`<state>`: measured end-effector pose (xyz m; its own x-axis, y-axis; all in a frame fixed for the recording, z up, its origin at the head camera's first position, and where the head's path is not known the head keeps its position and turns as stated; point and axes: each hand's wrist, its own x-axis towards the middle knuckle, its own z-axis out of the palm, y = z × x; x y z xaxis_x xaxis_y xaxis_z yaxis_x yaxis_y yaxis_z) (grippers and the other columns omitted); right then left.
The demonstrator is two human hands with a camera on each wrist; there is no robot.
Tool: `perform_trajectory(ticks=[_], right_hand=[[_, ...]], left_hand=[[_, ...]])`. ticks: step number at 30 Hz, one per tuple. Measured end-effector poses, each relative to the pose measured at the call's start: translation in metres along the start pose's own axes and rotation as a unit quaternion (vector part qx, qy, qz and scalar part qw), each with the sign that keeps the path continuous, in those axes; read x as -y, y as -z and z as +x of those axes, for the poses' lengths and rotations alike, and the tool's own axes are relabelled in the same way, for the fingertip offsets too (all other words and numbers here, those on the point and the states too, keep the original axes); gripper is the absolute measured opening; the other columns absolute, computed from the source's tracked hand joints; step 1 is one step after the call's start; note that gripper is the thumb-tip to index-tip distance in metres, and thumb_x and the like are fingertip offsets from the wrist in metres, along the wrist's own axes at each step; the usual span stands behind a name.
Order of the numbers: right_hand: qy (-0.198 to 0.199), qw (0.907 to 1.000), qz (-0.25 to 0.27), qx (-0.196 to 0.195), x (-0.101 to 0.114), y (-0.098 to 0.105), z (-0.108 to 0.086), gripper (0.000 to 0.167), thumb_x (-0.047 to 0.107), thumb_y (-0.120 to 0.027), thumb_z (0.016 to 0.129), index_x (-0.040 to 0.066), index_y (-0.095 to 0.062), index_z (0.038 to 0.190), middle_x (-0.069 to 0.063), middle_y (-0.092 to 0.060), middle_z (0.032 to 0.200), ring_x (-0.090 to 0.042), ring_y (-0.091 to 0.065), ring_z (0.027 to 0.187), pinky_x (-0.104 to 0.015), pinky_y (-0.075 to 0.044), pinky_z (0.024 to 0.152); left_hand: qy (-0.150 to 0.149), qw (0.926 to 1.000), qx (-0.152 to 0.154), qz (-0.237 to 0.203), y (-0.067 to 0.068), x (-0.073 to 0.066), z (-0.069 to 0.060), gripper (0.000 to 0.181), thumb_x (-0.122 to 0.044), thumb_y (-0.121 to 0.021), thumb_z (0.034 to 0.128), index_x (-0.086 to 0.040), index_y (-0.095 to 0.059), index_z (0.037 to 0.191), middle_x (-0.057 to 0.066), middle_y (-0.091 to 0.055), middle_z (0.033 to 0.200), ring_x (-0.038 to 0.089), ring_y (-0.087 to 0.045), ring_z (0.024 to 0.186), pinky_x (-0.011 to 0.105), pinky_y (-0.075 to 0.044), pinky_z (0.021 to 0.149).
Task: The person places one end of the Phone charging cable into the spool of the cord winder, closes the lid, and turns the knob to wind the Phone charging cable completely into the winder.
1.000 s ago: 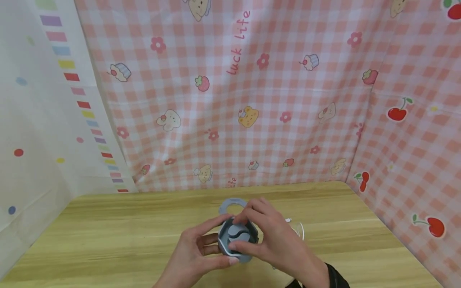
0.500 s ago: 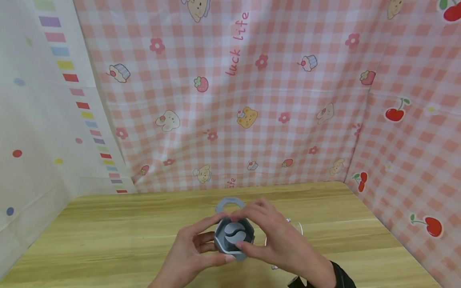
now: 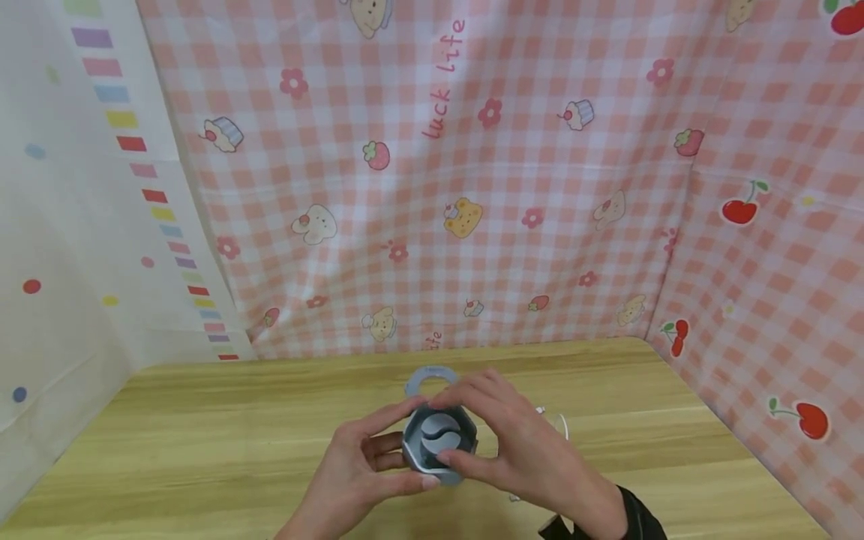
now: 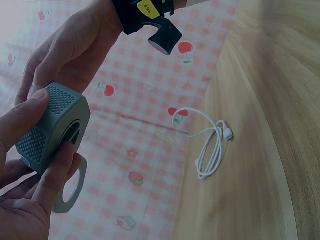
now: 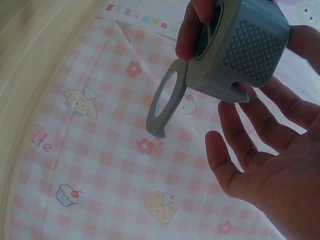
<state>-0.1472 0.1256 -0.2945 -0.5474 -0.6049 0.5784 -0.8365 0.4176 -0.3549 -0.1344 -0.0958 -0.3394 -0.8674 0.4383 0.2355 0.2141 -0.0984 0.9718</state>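
A pink gingham cloth [image 3: 418, 180] hangs at twelve o'clock, a cherry-printed cloth [image 3: 783, 292] at three. Dotted white fabric [image 3: 74, 225] lines nine, above a wood-grained tabletop [image 3: 223, 442] toward six.

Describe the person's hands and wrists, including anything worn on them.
The left hand and right hand are ungloved, and no rings show. The right one wears a black band at the wrist, with a yellow label bearing dark lettering and a short black piece jutting from it. No sleeve or band shows on the left.
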Motion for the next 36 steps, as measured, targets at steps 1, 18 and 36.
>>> perform_trajectory(ticks=[1,18,36], right_hand=[[0.005,1.0000,0.002,-0.002,0.000,0.001,0.000,0.044,0.029,-0.075,0.084,0.022,-0.057,0.123,0.009,-0.057,0.118,-0.007,-0.049,0.107,-0.027,-0.049,0.088],[-0.033,0.9986,0.040,0.004,-0.019,0.000,-0.001,0.063,0.037,-0.080,0.075,0.021,-0.053,0.129,0.001,-0.052,0.128,-0.014,-0.058,0.106,-0.027,-0.053,0.081],[-0.090,0.9868,0.016,0.134,-0.041,-0.047,-0.003,0.066,0.033,-0.083,0.073,0.013,-0.052,0.128,0.006,-0.051,0.107,-0.004,-0.054,0.097,-0.024,-0.052,0.084]], left_hand=[[0.000,1.0000,0.000,0.000,0.000,0.000,0.000,0.071,-0.007,-0.077,0.0795,-0.015,-0.046,0.143,0.021,-0.051,0.137,0.023,-0.069,0.103,0.032,-0.056,0.084],[0.012,0.9995,-0.023,0.015,0.006,0.000,0.001,0.071,-0.008,-0.080,0.0759,-0.019,-0.050,0.140,0.018,-0.056,0.132,0.023,-0.069,0.101,0.032,-0.057,0.082],[0.012,0.9722,-0.007,0.234,0.029,0.026,0.012,0.066,-0.025,-0.086,0.0698,-0.015,-0.059,0.129,0.007,-0.064,0.126,0.020,-0.067,0.108,0.030,-0.055,0.088]])
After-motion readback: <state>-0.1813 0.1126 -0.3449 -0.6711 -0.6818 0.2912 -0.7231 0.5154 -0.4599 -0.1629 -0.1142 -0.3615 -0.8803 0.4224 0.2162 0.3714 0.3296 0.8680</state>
